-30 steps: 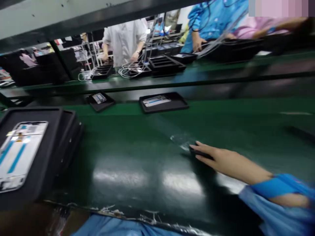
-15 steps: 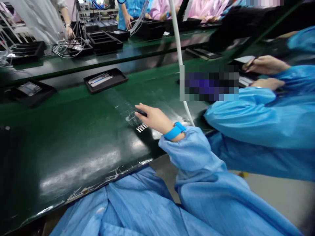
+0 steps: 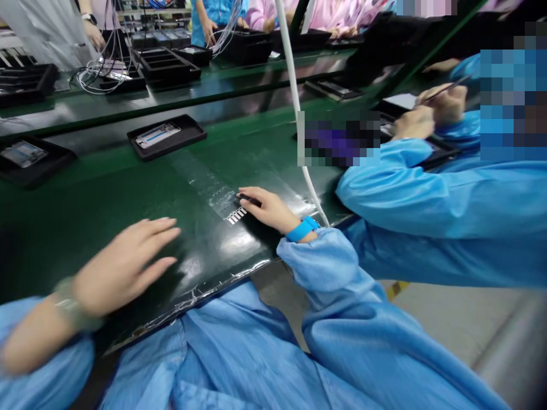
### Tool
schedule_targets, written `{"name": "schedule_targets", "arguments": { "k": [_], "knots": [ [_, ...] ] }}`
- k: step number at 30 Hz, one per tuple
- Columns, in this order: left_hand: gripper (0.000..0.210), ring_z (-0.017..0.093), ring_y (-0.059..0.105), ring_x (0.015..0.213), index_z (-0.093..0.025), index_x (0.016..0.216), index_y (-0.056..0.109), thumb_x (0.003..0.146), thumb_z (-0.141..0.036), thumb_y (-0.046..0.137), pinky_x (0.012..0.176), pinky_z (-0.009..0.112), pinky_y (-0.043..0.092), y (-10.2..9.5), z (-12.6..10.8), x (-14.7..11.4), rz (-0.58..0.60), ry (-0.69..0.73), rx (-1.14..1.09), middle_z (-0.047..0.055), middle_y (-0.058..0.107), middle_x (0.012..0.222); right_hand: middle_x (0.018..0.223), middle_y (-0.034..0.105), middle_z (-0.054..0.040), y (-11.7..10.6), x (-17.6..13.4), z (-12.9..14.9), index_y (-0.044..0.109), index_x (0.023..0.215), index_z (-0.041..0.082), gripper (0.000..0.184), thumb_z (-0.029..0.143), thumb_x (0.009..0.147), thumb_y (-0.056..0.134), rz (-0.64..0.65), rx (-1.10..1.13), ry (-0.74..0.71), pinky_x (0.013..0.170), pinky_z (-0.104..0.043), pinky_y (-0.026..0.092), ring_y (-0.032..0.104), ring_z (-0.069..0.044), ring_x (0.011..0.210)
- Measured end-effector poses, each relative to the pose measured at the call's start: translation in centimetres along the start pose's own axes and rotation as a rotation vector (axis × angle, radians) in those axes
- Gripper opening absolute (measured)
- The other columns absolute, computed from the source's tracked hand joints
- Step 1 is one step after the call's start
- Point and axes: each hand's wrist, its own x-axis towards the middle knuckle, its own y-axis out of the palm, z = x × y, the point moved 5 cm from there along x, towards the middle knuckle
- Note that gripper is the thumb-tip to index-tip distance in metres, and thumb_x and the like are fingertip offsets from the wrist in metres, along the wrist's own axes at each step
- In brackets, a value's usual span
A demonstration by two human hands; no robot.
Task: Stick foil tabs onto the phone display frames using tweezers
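Note:
My right hand (image 3: 273, 208) rests low over the green bench and is closed round a slim black tool (image 3: 251, 199), mostly hidden by the fingers, so its kind does not show. Beside its fingertips lies a row of small white strips with dark marks (image 3: 236, 215), at the end of a band of clear film (image 3: 205, 185) on the bench. On the left, my left hand (image 3: 123, 265) hovers above the bench, fingers extended and thumb apart, holding nothing.
Beyond my hands, a black tray (image 3: 194, 136) holds a phone-like part (image 3: 157, 135); another black tray (image 3: 53, 165) sits at the left. A white cable (image 3: 294, 97) hangs down to the bench. On the right, a co-worker's blue sleeve (image 3: 393, 193) reaches over the bench edge.
My left hand has come into view from the lower left. My right hand stays by the white strips with the black tool. The view has shifted slightly to the right.

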Motion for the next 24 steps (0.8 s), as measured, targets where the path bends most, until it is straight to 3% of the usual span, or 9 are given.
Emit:
{"name": "schedule_targets", "arguments": {
  "k": [2, 4, 7, 9, 13, 16, 18, 21, 24],
  "knots": [
    [0.047, 0.022, 0.037, 0.133, -0.018, 0.133, 0.045, 0.093, -0.041, 0.038, 0.113, 0.045, 0.026, 3.0, -1.1, 4.5, 0.091, 0.128, 0.051, 0.011, 0.042, 0.143, 0.129, 0.059, -0.0055, 0.5, -0.7, -0.1, 0.064, 0.112, 0.023, 0.031, 0.028, 0.081, 0.059, 0.044, -0.024, -0.004, 0.104, -0.045, 0.039, 0.055, -0.025, 0.12],
    [0.051, 0.022, 0.027, 0.139, -0.017, 0.138, 0.038, 0.093, -0.041, 0.037, 0.115, 0.045, 0.02, 5.7, -1.4, 8.9, 0.119, 0.157, 0.067, 0.011, 0.032, 0.149, 0.128, 0.06, -0.0038, 1.2, -1.5, 0.2, 0.061, 0.118, 0.026, 0.037, 0.026, 0.08, 0.059, 0.09, -0.031, -0.009, 0.103, -0.045, 0.041, 0.056, -0.025, 0.118],
    [0.06, 0.025, 0.022, 0.141, -0.018, 0.142, 0.031, 0.09, -0.046, 0.042, 0.114, 0.052, 0.012, 8.4, -1.0, 12.4, 0.163, 0.156, 0.105, 0.012, 0.029, 0.15, 0.121, 0.065, -0.0015, 2.1, -2.1, 1.1, 0.059, 0.12, 0.027, 0.04, 0.022, 0.08, 0.058, 0.151, -0.013, -0.023, 0.096, -0.038, 0.046, 0.062, -0.022, 0.11],
    [0.061, 0.026, 0.025, 0.139, -0.019, 0.142, 0.031, 0.089, -0.048, 0.042, 0.113, 0.055, 0.013, 9.1, -0.2, 12.1, 0.18, 0.118, 0.137, 0.011, 0.031, 0.149, 0.114, 0.068, -0.0009, 2.2, -1.7, 1.7, 0.062, 0.113, 0.025, 0.032, 0.023, 0.082, 0.055, 0.163, 0.016, -0.032, 0.093, -0.033, 0.048, 0.064, -0.019, 0.104],
    [0.055, 0.03, 0.026, 0.138, -0.016, 0.141, 0.034, 0.093, -0.043, 0.034, 0.109, 0.058, 0.018, 8.9, 1.1, 8.3, 0.112, -0.073, 0.239, 0.014, 0.028, 0.15, 0.103, 0.067, -0.0047, 1.8, -0.5, 2.7, 0.061, 0.103, 0.019, 0.024, 0.027, 0.09, 0.043, 0.094, 0.075, -0.008, 0.087, -0.028, 0.047, 0.062, -0.015, 0.096],
    [0.063, 0.039, 0.031, 0.131, -0.006, 0.141, 0.031, 0.093, -0.047, 0.029, 0.097, 0.065, 0.027, 8.3, 0.9, 5.7, 0.03, -0.266, 0.32, 0.022, 0.025, 0.149, 0.094, 0.066, -0.0036, 2.5, -0.2, 3.8, 0.058, 0.097, 0.019, 0.017, 0.031, 0.088, 0.049, 0.09, 0.137, 0.026, 0.078, -0.026, 0.047, 0.062, -0.014, 0.084],
    [0.066, 0.041, 0.039, 0.122, -0.003, 0.14, 0.032, 0.093, -0.049, 0.027, 0.087, 0.063, 0.036, 8.0, 0.6, 4.6, 0.024, -0.354, 0.385, 0.023, 0.027, 0.148, 0.091, 0.066, -0.0025, 3.7, -0.4, 4.7, 0.056, 0.093, 0.019, 0.013, 0.03, 0.085, 0.054, 0.126, 0.157, 0.023, 0.074, -0.025, 0.046, 0.061, -0.013, 0.08],
    [0.059, 0.035, 0.047, 0.111, -0.007, 0.139, 0.036, 0.094, -0.044, 0.028, 0.079, 0.053, 0.042, 7.5, 0.5, 3.7, 0.06, -0.348, 0.5, 0.018, 0.035, 0.146, 0.092, 0.066, -0.0025, 6.0, -0.4, 5.9, 0.055, 0.095, 0.02, 0.013, 0.026, 0.084, 0.056, 0.192, 0.113, -0.021, 0.073, -0.026, 0.045, 0.061, -0.014, 0.081],
    [0.053, 0.034, 0.049, 0.105, -0.011, 0.137, 0.041, 0.093, -0.04, 0.03, 0.078, 0.051, 0.04, 6.6, 1.7, 2.8, 0.008, -0.358, 0.582, 0.014, 0.042, 0.143, 0.093, 0.066, -0.0027, 7.7, 0.5, 6.5, 0.055, 0.095, 0.02, 0.011, 0.024, 0.084, 0.056, 0.225, 0.076, -0.065, 0.074, -0.027, 0.044, 0.06, -0.015, 0.083]
  ]
}}
